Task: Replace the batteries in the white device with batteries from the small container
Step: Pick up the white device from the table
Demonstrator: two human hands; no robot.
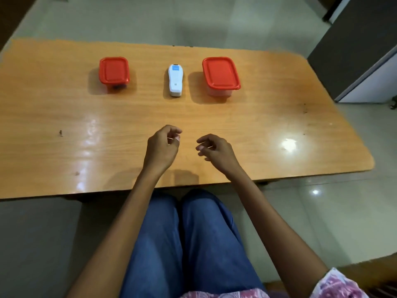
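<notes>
The white device (175, 80) lies flat on the wooden table (64, 117), long axis pointing away from me, with a blue patch near its far end. Left of it stands the small container (114, 70), its red lid closed and something dark showing through its clear wall. On the right stands a larger red-lidded container (220, 73), also closed. My left hand (162, 147) and my right hand (214, 149) hover over the near part of the table, well short of the device. Both hold nothing, with fingers loosely curled and apart.
The table's near edge runs just behind my wrists, with my knees in blue trousers below it. A grey cabinet (354, 50) stands beyond the table's right end. Tiled floor surrounds the table.
</notes>
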